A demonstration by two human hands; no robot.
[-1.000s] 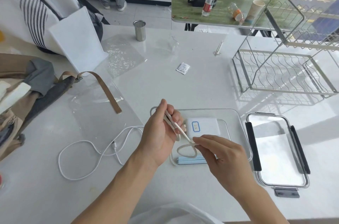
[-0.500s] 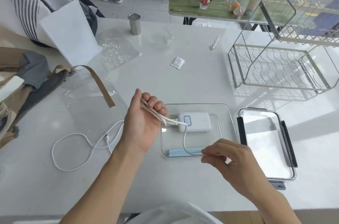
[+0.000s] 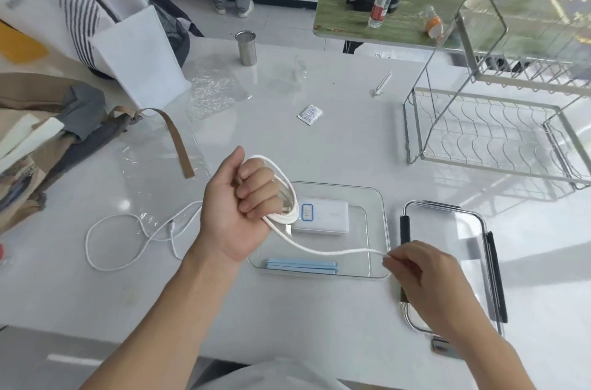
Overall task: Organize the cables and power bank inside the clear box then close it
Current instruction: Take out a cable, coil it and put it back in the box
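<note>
My left hand [image 3: 240, 202] is closed around a coil of thick white cable [image 3: 323, 249], just left of the clear box [image 3: 379, 198]. One strand runs from the coil across the box to my right hand [image 3: 425, 274], which pinches its end above the box's front right corner. Inside the box lie a white power bank [image 3: 326, 219] and a flat blue item [image 3: 302, 265]. The box's lid [image 3: 447, 261], with black side clips, lies flat to the right. A second, thinner white cable [image 3: 128, 242] lies loose on the table to the left.
A wire dish rack [image 3: 492, 130] stands at the right. At the left lie a bag with a brown strap [image 3: 177, 137] and clear plastic sheets [image 3: 214, 92]. A steel cup [image 3: 246, 47], a small sachet [image 3: 309, 114] and a pen-like item [image 3: 382, 82] sit farther back. A person stands beyond the table.
My right hand has drawn the cable's end out to the right, stretching the strand over the box. My left hand has turned and closed tighter on the coil.
</note>
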